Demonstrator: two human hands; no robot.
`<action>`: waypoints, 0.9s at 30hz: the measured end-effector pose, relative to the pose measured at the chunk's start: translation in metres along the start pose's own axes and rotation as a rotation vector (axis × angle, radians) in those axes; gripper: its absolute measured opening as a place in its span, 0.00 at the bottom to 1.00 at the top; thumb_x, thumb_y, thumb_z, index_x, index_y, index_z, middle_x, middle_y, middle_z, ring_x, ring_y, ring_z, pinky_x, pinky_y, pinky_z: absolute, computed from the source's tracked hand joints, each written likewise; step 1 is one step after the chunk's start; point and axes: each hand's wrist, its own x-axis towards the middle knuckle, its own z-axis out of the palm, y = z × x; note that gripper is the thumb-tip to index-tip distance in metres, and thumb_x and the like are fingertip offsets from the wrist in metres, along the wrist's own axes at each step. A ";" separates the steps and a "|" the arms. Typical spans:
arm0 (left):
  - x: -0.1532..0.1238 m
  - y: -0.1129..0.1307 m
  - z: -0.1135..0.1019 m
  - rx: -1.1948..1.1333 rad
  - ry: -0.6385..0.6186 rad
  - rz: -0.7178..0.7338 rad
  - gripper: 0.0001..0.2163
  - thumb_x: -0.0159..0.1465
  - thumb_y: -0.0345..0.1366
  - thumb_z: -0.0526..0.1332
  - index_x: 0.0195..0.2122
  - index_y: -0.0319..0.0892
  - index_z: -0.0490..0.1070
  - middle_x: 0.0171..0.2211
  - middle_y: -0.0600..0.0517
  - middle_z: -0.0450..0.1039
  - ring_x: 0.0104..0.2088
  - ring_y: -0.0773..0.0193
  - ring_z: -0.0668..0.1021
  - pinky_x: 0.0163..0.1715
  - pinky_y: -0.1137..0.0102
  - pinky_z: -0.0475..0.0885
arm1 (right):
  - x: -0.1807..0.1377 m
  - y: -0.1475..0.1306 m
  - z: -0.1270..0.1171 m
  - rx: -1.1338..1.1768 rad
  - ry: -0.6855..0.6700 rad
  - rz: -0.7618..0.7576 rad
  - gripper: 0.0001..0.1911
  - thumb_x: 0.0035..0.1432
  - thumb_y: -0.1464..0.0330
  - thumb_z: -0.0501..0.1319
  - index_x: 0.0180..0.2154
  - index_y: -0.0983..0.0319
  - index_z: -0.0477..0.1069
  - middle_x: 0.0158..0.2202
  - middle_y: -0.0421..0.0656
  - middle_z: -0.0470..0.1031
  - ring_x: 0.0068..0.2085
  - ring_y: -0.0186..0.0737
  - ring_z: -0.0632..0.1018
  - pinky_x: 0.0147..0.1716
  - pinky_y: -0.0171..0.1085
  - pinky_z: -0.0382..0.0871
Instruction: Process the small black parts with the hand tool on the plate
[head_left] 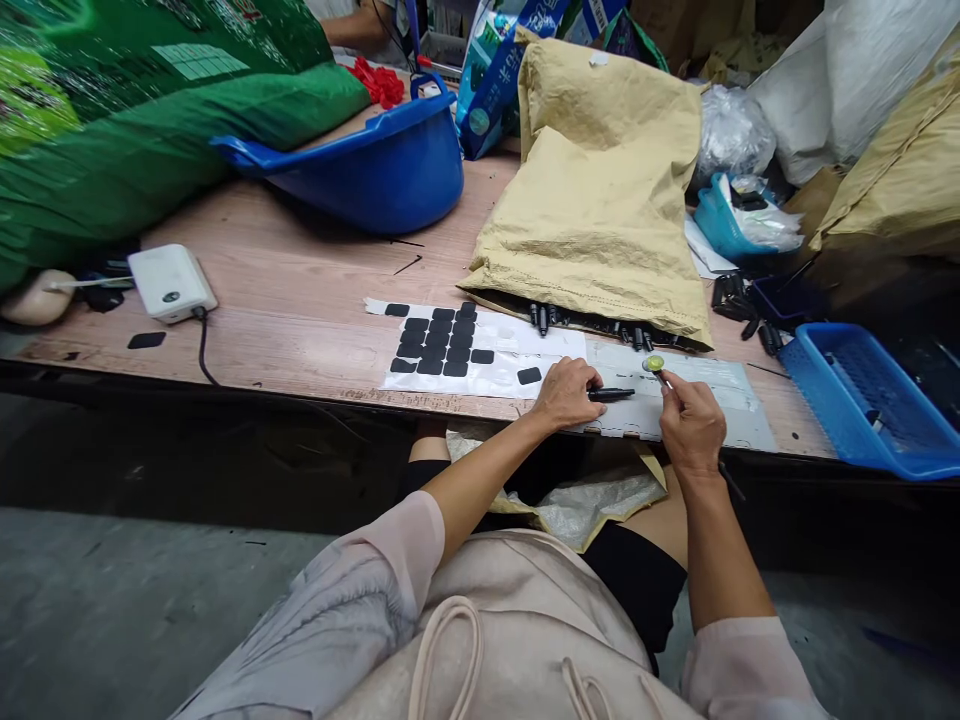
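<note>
My left hand [566, 392] rests at the table's front edge, its fingers closed on a slim black pen-shaped piece [613, 394] that points right. My right hand [691, 420] grips the thin handle of a small tool with a round yellow-green head [654, 364]. That head hovers over or touches the grey board [720, 395]; I cannot tell which. To the left, black rounded patches [435, 350] lie in rows on a white sheet [495, 385]. Several small black parts [540, 318] spill from the mouth of a tan paper sack [592, 200].
A blue basin [390, 170] and a green bag [180, 140] stand at the back left. A white box [171, 283] with a cable sits nearer. On the right are a blue basket [874, 400] and a light-blue container [731, 225]. Another person's arm [360, 28] shows far back.
</note>
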 end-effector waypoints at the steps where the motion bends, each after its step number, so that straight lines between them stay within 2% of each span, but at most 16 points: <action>1: 0.000 0.000 0.000 -0.002 -0.002 0.000 0.11 0.53 0.35 0.74 0.37 0.44 0.78 0.38 0.50 0.76 0.45 0.53 0.75 0.50 0.59 0.72 | 0.002 0.007 0.004 -0.040 0.003 0.009 0.17 0.65 0.68 0.58 0.49 0.57 0.83 0.36 0.45 0.79 0.39 0.43 0.75 0.39 0.39 0.67; 4: 0.000 0.000 0.000 -0.007 -0.004 0.000 0.10 0.53 0.35 0.73 0.37 0.45 0.78 0.38 0.50 0.76 0.45 0.53 0.75 0.50 0.59 0.72 | 0.002 0.023 0.016 -0.129 -0.005 -0.011 0.17 0.63 0.68 0.59 0.48 0.55 0.84 0.35 0.45 0.77 0.37 0.43 0.72 0.39 0.40 0.64; 8: 0.000 -0.001 0.000 -0.006 -0.002 -0.006 0.10 0.55 0.35 0.73 0.37 0.45 0.78 0.38 0.50 0.77 0.46 0.53 0.75 0.50 0.60 0.71 | -0.002 0.031 0.027 -0.155 0.021 -0.025 0.16 0.63 0.67 0.59 0.47 0.55 0.84 0.36 0.46 0.76 0.38 0.44 0.69 0.41 0.41 0.63; 17: 0.000 -0.003 -0.001 0.014 -0.015 -0.004 0.09 0.57 0.35 0.73 0.37 0.44 0.78 0.38 0.51 0.76 0.46 0.54 0.75 0.49 0.60 0.70 | -0.004 0.025 0.030 -0.141 -0.012 0.082 0.16 0.64 0.66 0.60 0.48 0.56 0.83 0.39 0.46 0.75 0.41 0.45 0.68 0.42 0.41 0.61; 27: -0.001 -0.004 -0.002 -0.039 0.021 0.016 0.08 0.58 0.32 0.71 0.39 0.44 0.76 0.39 0.51 0.78 0.45 0.55 0.76 0.48 0.61 0.70 | -0.003 0.024 0.030 -0.140 -0.016 0.093 0.16 0.63 0.67 0.59 0.48 0.56 0.83 0.40 0.47 0.75 0.41 0.46 0.68 0.43 0.42 0.61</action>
